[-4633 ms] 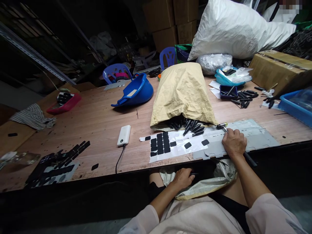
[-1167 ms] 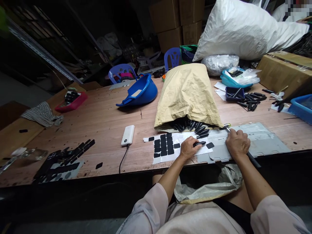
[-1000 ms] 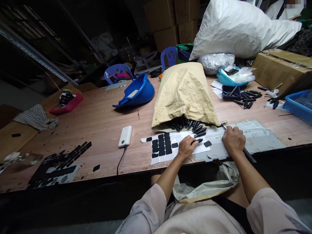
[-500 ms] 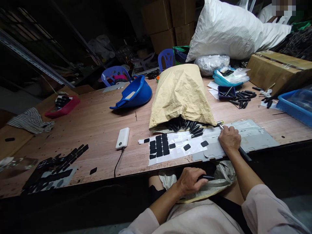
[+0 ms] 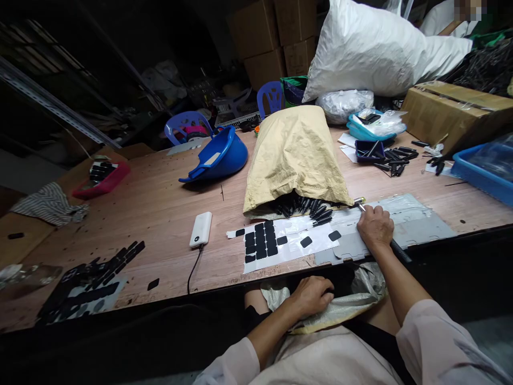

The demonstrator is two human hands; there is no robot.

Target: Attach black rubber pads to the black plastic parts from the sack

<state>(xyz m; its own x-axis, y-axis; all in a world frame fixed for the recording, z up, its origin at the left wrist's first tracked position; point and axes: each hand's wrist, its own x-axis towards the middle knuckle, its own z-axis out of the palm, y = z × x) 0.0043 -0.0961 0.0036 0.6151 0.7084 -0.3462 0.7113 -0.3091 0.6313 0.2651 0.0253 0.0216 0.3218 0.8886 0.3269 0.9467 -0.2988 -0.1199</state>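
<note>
My right hand [image 5: 375, 227] is wrapped around a small hammer [image 5: 399, 250]. Its black grip sticks out behind the hand, and its thin metal shaft reaches toward a head with a yellowish end by the sack's mouth. Over an open sack [image 5: 363, 286] in my lap, my left hand [image 5: 313, 295] has loosely bent fingers, somewhat apart, with nothing visible in them. A yellow woven sack [image 5: 294, 155] lies on the table, slim black pen-shaped pieces [image 5: 306, 205] spilling from its mouth. In front are a white sheet of black stickers [image 5: 260, 240] and a grey board [image 5: 425, 224].
A white power bank [image 5: 201, 229] with a cable lies left of the stickers. Beyond it sits a blue scoop-like basin [image 5: 224, 155]. Black strips [image 5: 116, 262] lie at the left. Toward the right are a blue tray [image 5: 484, 171], a cardboard box [image 5: 452, 115] and more black pieces [image 5: 401, 156].
The black pen-shaped piece in my left hand is no longer visible, and that hand's fingers have loosened over the lap sack. My right hand keeps hold of the hammer. The view has shifted slightly.
</note>
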